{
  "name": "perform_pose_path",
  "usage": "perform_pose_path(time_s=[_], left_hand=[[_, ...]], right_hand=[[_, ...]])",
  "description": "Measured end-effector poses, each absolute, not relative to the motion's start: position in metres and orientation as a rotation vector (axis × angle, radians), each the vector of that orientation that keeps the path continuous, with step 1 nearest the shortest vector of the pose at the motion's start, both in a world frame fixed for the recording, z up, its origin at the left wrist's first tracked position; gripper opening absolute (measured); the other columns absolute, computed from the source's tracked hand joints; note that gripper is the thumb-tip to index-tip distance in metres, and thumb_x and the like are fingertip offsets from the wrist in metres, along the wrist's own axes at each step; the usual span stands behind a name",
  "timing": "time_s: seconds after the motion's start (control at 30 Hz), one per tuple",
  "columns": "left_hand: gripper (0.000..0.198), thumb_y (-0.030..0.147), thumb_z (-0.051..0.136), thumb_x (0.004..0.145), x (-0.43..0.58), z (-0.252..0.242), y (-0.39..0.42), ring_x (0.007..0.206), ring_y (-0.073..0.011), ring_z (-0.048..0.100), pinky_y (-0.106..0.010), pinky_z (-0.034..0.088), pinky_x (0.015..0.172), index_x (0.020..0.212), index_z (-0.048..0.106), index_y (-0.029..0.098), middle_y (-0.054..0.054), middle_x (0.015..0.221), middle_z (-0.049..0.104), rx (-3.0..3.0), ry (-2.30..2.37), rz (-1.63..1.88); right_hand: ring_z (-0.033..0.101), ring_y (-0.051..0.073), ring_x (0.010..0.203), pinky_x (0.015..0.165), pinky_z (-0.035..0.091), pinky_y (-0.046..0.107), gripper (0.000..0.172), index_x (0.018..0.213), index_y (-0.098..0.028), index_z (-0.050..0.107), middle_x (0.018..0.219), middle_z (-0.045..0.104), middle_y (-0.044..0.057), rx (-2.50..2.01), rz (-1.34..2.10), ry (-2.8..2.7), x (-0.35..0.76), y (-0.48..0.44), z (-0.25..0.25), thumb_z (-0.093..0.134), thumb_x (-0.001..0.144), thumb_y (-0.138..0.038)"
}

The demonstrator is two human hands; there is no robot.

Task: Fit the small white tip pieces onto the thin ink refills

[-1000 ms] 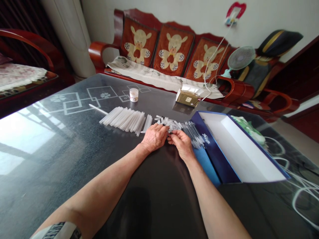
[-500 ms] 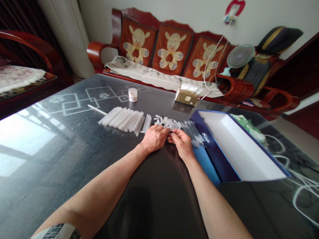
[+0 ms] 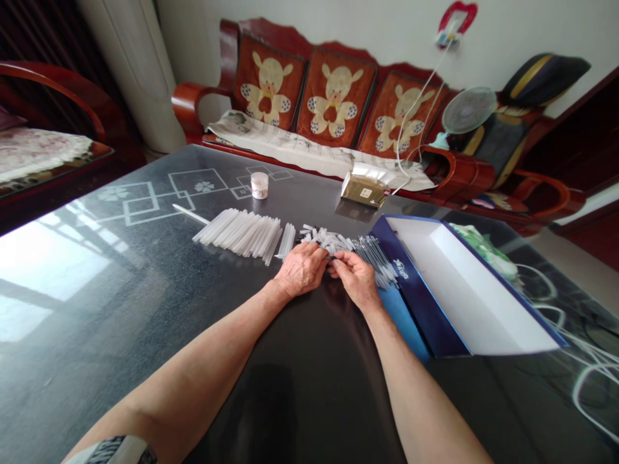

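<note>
My left hand [image 3: 304, 267] is closed, its fingers curled down at the table, with a pale pointed tip [image 3: 279, 256] showing at its left edge. Whether that tip belongs to something held is unclear. Close against it, my right hand [image 3: 356, 277] pinches thumb and fingers together on something too small to make out. Just beyond both hands lies a heap of small white and black plastic pieces [image 3: 331, 240]. Thin clear sticks with pale ends [image 3: 374, 254] lie by my right hand. Left of my hands are a few white tubes [image 3: 287, 240] and a larger row of white tubes [image 3: 239, 232].
An open blue box [image 3: 438, 283] with a white inside stands at the right. A small lidded jar [image 3: 260, 185] and a gold tissue pack [image 3: 365, 185] are farther back on the dark table [image 3: 145, 303]. White cables [image 3: 580, 370] lie at the right edge.
Both hands stay together in nearly the same spot, the right fingers shifting slightly. A small dark bit seen between the fingertips earlier is now hardly visible. The view has shifted a little.
</note>
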State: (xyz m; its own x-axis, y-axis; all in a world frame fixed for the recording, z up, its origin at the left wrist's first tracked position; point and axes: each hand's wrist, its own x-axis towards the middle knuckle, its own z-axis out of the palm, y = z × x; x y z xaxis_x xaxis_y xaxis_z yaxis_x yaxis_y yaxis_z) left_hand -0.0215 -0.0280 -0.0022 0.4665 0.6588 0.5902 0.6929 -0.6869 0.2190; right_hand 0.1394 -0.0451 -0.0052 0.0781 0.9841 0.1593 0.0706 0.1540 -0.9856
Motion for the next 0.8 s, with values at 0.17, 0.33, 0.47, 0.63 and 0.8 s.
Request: perform_pose_path(time_s=[0.17, 0.33, 0.47, 0.63, 0.8], left_hand=[[0.028, 0.026, 0.037, 0.095, -0.022, -0.002, -0.028, 0.082, -0.0202, 0.054, -0.034, 0.043, 0.081, 0.096, 0.063, 0.016, -0.008, 0.083, 0.06, -2.644, -1.219, -0.98], [0.029, 0.028, 0.038, 0.095, -0.022, -0.002, -0.028, 0.081, -0.0206, 0.052, -0.035, 0.04, 0.079, 0.096, 0.065, 0.017, -0.008, 0.084, 0.061, -2.664, -1.156, -0.993], [0.031, 0.029, 0.036, 0.095, -0.022, -0.002, -0.028, 0.08, -0.0209, 0.051, -0.036, 0.038, 0.079, 0.097, 0.065, 0.018, -0.007, 0.084, 0.061, -2.665, -1.132, -0.958], [0.033, 0.03, 0.035, 0.096, -0.022, -0.003, -0.028, 0.079, -0.0211, 0.05, -0.035, 0.038, 0.079, 0.097, 0.065, 0.017, -0.008, 0.083, 0.061, -2.636, -1.172, -0.968], [0.034, 0.031, 0.034, 0.097, -0.022, -0.003, -0.028, 0.08, -0.0211, 0.051, -0.036, 0.038, 0.079, 0.096, 0.065, 0.017, -0.008, 0.083, 0.061, -2.632, -1.181, -0.966]], right_hand=[[0.064, 0.014, 0.059, 0.055, 0.053, 0.026, 0.021, 0.084, -0.021, 0.067, 0.071, 0.07, 0.002, -1.231, 0.922, -1.42, 0.144, -0.049, -0.001, 0.067, 0.078, -0.041], [0.056, 0.013, 0.047, 0.048, 0.045, 0.026, 0.028, 0.074, -0.022, 0.064, 0.063, 0.067, 0.001, -1.326, 0.752, -1.558, 0.141, -0.053, 0.007, 0.055, 0.086, -0.045], [0.056, 0.015, 0.047, 0.052, 0.046, 0.03, 0.039, 0.065, -0.022, 0.059, 0.058, 0.064, 0.003, -1.371, 0.724, -1.587, 0.138, -0.05, 0.006, 0.048, 0.089, -0.05], [0.059, 0.018, 0.051, 0.053, 0.047, 0.031, 0.032, 0.078, -0.022, 0.062, 0.059, 0.065, 0.003, -1.371, 0.705, -1.569, 0.139, -0.049, 0.002, 0.047, 0.089, -0.048], [0.06, 0.017, 0.053, 0.054, 0.048, 0.029, 0.02, 0.09, -0.02, 0.06, 0.065, 0.067, 0.002, -1.325, 0.763, -1.601, 0.143, -0.051, 0.003, 0.054, 0.085, -0.039]])
